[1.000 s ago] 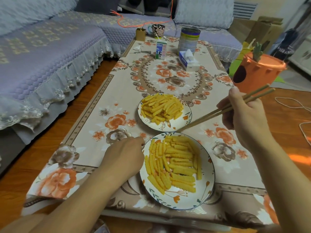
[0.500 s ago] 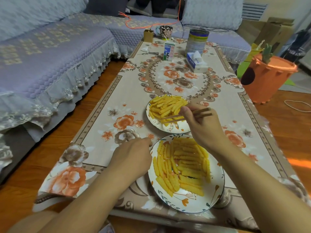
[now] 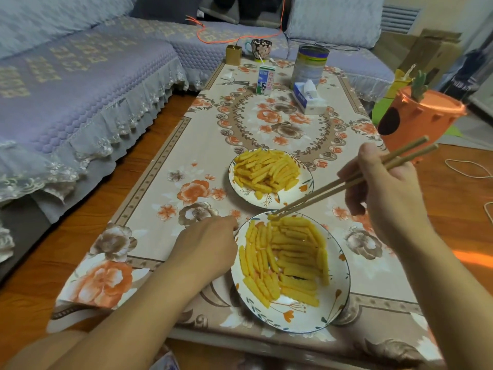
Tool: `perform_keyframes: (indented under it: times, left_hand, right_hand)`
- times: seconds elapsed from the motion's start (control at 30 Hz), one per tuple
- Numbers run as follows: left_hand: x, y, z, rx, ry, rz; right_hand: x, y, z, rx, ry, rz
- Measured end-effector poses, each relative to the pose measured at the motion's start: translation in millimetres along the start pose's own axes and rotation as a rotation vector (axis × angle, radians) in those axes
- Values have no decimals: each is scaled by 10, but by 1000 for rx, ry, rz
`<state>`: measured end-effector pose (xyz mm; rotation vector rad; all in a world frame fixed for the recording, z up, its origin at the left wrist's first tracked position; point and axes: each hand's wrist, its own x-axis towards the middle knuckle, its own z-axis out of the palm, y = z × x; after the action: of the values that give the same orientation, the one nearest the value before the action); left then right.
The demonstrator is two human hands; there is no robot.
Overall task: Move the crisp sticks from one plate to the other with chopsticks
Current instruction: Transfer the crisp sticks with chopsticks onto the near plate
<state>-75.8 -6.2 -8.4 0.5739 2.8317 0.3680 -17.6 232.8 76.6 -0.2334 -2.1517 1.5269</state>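
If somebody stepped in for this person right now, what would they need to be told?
Right hand grips the chopsticks; their tips pinch one crisp stick at the far rim of the near plate.
Left hand rests on the tablecloth against that plate's left edge, fingers curled, holding nothing.
Both plates hold many sticks: piled on the far plate, laid in rows on the near one.
Which way the sticks are going cannot be told from this moment, so check before carrying on. Whichever plate is the source, plenty remain.
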Motion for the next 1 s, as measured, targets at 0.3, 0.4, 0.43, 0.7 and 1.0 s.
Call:
perform_keyframes:
  times: [0.3,0.4,0.43,0.7,1.0]
  left_hand:
    - [-5,27,19,34,9,17]
    - [4,24,28,45,14,15]
    - [5,28,27,50,15,15]
    - [12,6,25,48,16,11]
    - [1,9,-21,23,-2,-3]
  right_hand:
    - [101,74,-157,-17,62,21]
    - [107,159,-55,-27,63,8]
    - [108,197,4,-38,39,11]
    - [217,465,439,-113,-45,-19]
    - [190,240,339,-66,33,-9]
